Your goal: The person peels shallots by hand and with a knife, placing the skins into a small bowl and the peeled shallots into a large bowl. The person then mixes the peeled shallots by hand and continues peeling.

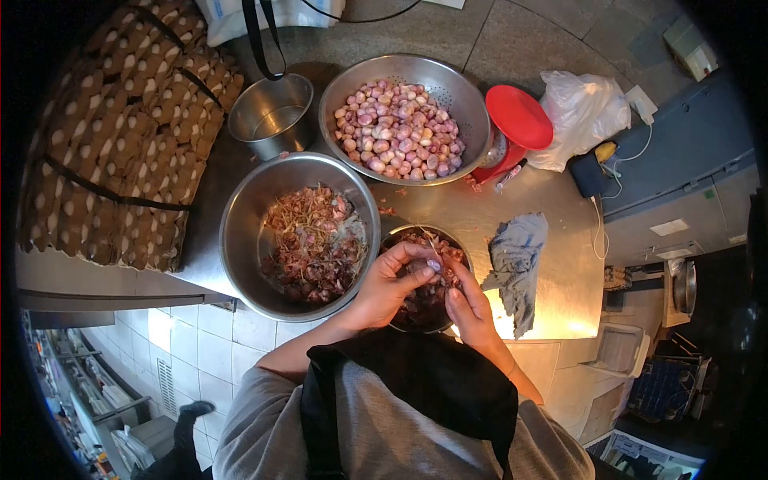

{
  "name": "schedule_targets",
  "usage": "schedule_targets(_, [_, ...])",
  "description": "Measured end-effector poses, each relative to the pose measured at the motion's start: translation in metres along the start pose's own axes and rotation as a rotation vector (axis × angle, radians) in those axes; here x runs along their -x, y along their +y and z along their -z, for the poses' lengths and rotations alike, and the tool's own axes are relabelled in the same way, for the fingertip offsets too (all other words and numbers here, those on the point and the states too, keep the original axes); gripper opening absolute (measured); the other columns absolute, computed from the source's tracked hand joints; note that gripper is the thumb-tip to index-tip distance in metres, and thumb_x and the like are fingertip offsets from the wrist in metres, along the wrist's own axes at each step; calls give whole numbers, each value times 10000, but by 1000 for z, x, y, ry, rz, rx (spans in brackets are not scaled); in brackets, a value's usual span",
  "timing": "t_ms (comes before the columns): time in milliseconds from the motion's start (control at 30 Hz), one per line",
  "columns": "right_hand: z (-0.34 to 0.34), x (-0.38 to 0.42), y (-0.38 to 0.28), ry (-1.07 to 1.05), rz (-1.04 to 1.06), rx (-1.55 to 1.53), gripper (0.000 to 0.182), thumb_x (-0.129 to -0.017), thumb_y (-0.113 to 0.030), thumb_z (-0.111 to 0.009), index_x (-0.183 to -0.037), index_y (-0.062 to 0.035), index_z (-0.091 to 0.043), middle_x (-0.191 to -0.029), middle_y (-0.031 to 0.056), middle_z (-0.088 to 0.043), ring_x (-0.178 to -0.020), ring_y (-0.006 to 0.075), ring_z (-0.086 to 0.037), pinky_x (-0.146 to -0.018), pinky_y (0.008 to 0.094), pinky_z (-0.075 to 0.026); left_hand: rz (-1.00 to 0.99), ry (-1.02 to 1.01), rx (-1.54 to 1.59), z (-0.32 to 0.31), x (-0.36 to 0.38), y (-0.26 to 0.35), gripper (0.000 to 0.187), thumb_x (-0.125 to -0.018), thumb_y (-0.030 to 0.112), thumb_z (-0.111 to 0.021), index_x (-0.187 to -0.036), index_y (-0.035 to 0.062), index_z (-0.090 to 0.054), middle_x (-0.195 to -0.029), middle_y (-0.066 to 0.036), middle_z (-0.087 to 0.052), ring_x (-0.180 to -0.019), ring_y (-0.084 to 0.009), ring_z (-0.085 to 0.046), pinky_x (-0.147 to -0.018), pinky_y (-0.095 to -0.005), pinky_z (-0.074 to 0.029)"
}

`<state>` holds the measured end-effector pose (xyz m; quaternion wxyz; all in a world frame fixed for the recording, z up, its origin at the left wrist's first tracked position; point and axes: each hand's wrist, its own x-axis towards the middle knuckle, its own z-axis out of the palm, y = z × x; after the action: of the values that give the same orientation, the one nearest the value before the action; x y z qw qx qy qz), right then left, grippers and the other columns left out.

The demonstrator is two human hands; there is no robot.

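A small purple shallot [434,265] is pinched between the thumb and fingers of my left hand [390,286]. Close on its right, my right hand [472,308] has its thumb and fingers bent together at the shallot's side; what they pinch is too small to make out. Both hands are over a bowl of unpeeled shallots [416,308], partly hidden by them. To the left stands a wide steel bowl [240,240] holding papery skins and dry roots [312,240]. Behind it, a perforated steel colander [472,104] holds many peeled shallots [396,132].
An empty steel pot [272,120] stands beside stacked egg trays [120,152] at the left. A red kitchen scale [520,118], a white plastic bag [584,116] and a crumpled grey cloth [518,268] are on the steel table [572,272]. Another person's leg [182,440] shows at lower left.
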<state>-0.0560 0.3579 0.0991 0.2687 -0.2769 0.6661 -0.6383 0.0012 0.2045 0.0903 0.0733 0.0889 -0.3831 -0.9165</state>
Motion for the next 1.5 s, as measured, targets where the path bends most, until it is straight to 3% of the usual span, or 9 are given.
schedule_targets(200, [7, 0, -2, -65, -121, -217, 395, -905, -173, -403, -1269, -34, -338, -1056, 50, -478, -677, 54, -400, -606, 171, -350, 38, 6, -4, 0, 0, -1, 180, -816, -11, -534, -985, 47, -507, -953, -39, -536, -895, -116, -535, -811, -259, -457])
schedule_targets(267, [8, 3, -1, -104, -161, -251, 394, -906, -174, -403, -1271, -44, -333, -983, 31, -489, -637, 40, -380, -554, 161, -328, 33, 3, 11, 0, 0, -1, 204, -805, -6, -554, -1000, 31, -509, -968, -45, -534, -898, -111, -526, -811, -251, -447])
schedule_targets(367, [-2, -1, 3, 2, -31, -141, 385, -909, -183, -398, -1264, -49, -336, -790, -22, -454, -556, 24, -322, -482, 155, -255, 31, -12, 10, 3, 0, -3, 226, -800, -5, -561, -1017, 23, -504, -993, -54, -529, -920, -112, -515, -820, -251, -442])
schedule_targets(467, [1, 0, -2, -61, -90, -300, 383, -910, -191, -397, -1261, -54, -329, -673, -55, -371, -510, 24, -294, -455, 163, -217, 34, 1, -15, 0, 0, -1, 235, -813, 0, -543, -1039, 39, -493, -988, -50, -526, -917, -115, -522, -824, -259, -451])
schedule_targets(667, [5, -2, -10, -111, -140, -327, 391, -912, -199, -393, -1268, -66, -301, -629, -41, -353, -483, 33, -293, -438, 178, -214, 57, 23, 10, -3, 0, 2, 287, -821, 4, -527, -1095, 53, -456, -1031, -62, -509, -930, -121, -516, -827, -267, -456])
schedule_targets(1067, [6, -3, -13, -124, -186, -286, 387, -905, -220, -416, -1231, -64, -277, -660, -19, -363, -525, 54, -318, -462, 180, -263, 56, -8, -24, 3, -1, -5, 282, -826, 9, -524, -1098, 55, -461, -1017, -48, -527, -934, -108, -514, -806, -250, -440])
schedule_targets(1367, [4, -3, -19, -131, -198, -275, 392, -908, -218, -407, -1236, -59, -262, -648, -28, -332, -517, 46, -286, -459, 172, -244, 65, 6, 15, 2, 0, -5, 282, -827, 3, -519, -1100, 49, -465, -1006, -47, -533, -937, -114, -518, -810, -254, -441])
schedule_targets(1467, [7, -1, -11, -116, -206, -261, 398, -899, -221, -426, -1233, -53, -286, -689, 1, -430, -556, 72, -393, -482, 202, -324, 73, 15, 39, 3, 0, -7, 280, -827, -1, -516, -1098, 49, -472, -1009, -47, -533, -939, -117, -518, -811, -258, -439])
schedule_targets(1500, [7, -3, -3, -71, -52, -37, 399, -894, -217, -433, -1230, -52, -297, -734, 32, -475, -575, 112, -447, -499, 227, -356, 74, 18, 49, 3, 0, -7, 278, -827, -3, -516, -1097, 49, -475, -1010, -47, -533, -940, -118, -519, -811, -259, -438])
